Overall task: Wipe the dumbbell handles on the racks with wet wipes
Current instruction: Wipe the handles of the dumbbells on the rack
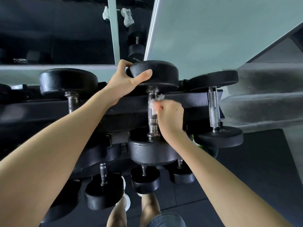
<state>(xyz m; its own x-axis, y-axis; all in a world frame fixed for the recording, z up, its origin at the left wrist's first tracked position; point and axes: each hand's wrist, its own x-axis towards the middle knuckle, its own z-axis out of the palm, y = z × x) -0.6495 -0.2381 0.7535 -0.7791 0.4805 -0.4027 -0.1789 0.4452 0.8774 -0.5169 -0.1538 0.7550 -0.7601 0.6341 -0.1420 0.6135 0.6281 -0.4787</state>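
Reference item: the centre dumbbell (151,151), lying on the top tier of the black rack (49,110) with its handle pointing away from me.

1. Below the centre dumbbell, I see the person's bare legs (147,208) and a denim hem (165,221).
2. Beneath the centre dumbbell, smaller black lower dumbbells (145,179) sit on a lower tier.
3. Both heads of the centre dumbbell are round and black, with a pebbled, scuffed coating.
4. Its handle (151,119) is bright steel, knurled, with a smooth ring partway along and smooth collars at each end.
5. The right hand (168,115) has its fingers curled, pinching a white wet wipe (155,104) against the right side of the handle's far half.
6. The left hand (126,82) grips the rim of the far head, thumb on the near face and fingers over the far edge.
7. A left neighbour dumbbell (68,81) and a right neighbour dumbbell (214,108) lie just beside the centre dumbbell.
8. Beyond the centre dumbbell, to the left, a mirror (57,30) shows a reflected dumbbell head with white reversed lettering (136,59). I make out "KG"; I cannot tell the number.
9. Beyond and to the right stands a pale grey-green wall (221,30).
10. To the right and below, the floor (246,177) is covered in dark mats.
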